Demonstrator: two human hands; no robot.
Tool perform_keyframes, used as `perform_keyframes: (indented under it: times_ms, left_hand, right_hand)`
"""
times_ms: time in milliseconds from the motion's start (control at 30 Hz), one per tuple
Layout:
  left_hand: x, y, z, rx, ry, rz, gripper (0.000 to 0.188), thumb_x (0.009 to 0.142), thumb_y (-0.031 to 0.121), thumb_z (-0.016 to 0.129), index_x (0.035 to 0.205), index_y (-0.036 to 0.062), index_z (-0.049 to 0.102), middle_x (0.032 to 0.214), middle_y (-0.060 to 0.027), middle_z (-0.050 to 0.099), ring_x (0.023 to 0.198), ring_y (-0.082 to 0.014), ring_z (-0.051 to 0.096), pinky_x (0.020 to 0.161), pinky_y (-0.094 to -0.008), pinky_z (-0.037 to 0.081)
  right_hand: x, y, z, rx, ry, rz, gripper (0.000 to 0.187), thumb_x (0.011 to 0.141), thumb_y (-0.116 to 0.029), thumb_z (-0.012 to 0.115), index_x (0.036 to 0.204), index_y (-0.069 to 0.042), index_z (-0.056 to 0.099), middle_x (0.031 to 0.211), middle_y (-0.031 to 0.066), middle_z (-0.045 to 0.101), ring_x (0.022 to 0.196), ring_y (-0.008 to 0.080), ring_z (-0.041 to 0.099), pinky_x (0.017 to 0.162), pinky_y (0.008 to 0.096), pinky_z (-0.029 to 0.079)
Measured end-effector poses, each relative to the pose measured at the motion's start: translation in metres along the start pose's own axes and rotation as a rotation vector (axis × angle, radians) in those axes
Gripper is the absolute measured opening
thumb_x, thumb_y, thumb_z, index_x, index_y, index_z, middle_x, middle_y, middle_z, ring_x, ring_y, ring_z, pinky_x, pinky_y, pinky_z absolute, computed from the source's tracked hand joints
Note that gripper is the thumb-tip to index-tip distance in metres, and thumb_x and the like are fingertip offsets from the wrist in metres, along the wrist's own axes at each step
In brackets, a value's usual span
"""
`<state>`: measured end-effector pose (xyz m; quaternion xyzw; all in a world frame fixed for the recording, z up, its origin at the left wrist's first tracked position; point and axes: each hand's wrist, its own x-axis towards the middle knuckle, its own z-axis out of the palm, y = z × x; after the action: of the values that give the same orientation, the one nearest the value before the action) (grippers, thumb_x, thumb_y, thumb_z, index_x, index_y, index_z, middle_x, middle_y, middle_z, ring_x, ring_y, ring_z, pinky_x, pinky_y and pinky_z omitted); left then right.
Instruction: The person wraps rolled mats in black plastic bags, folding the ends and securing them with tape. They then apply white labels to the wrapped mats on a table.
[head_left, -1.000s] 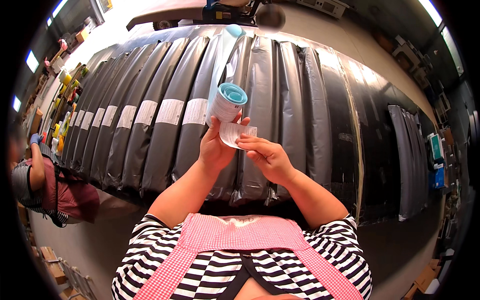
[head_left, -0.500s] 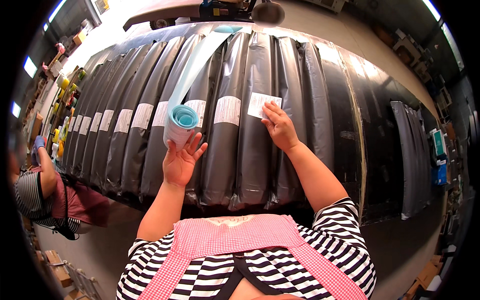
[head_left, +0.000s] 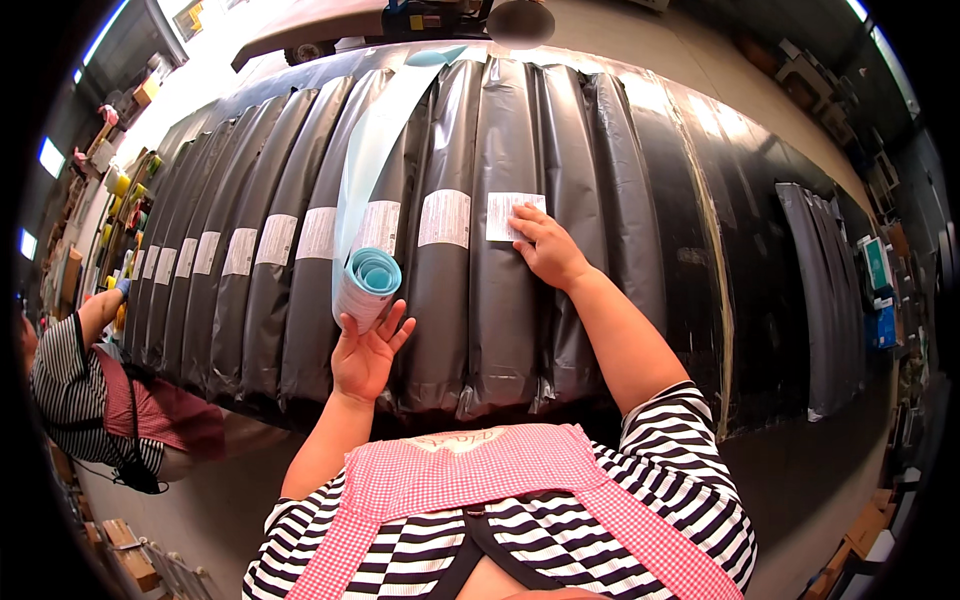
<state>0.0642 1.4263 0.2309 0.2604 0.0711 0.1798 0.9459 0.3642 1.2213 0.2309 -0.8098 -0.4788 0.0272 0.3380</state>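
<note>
My left hand (head_left: 365,362) cups the lower end of a roll of white labels on light blue backing (head_left: 368,280), its thumb and fingers around the roll. From the roll, a long blue backing strip (head_left: 382,140) runs over the packages toward the table's far edge. My right hand (head_left: 545,245) lies with its fingers stretched over the right part of a white printed label (head_left: 503,218). That label rests on a long dark grey plastic-wrapped package (head_left: 503,310). To its left, the neighbouring package carries a similar label (head_left: 445,218) wrapped over its curve.
Several labelled grey packages lie side by side to the left; unlabelled ones (head_left: 625,200) are at the right. A co-worker's gloved hand (head_left: 124,287) is at the table's left end. More grey packages (head_left: 815,290) and blue boxes (head_left: 880,325) stand at the far right.
The label under my right hand sits straighter on the package, and my fingers lie across its right part. The roll in my left hand has come slightly nearer. The co-worker's arm reaches farther toward the packages.
</note>
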Motion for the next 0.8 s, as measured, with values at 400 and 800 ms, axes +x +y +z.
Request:
perform_keyframes:
  times_ms: [400,800]
  left_hand:
    - [-0.004,0.001,0.007,0.013,-0.008,-0.006,0.064,0.097,0.046,0.056,0.142,0.0036,0.040,0.138,-0.0144,0.056,0.130,-0.0302,0.052,0.112,-0.0525,0.035]
    - [-0.025,0.007,0.054,0.202,0.130,0.018,0.052,0.097,0.037,0.060,0.138,0.0063,0.046,0.135,-0.0083,0.055,0.126,-0.0244,0.053,0.107,-0.0498,0.039]
  right_hand:
    - [0.051,-0.025,0.006,-0.297,0.000,0.293,0.048,0.093,-0.032,0.059,0.139,-0.018,0.055,0.158,0.0113,0.031,0.146,0.0328,0.027,0.117,0.0470,0.029]
    - [-0.056,-0.126,-0.024,-0.186,-0.606,0.374,0.074,0.085,-0.037,0.065,0.152,-0.024,0.035,0.162,0.0229,0.002,0.135,0.0516,0.037,0.111,0.0450,0.038]
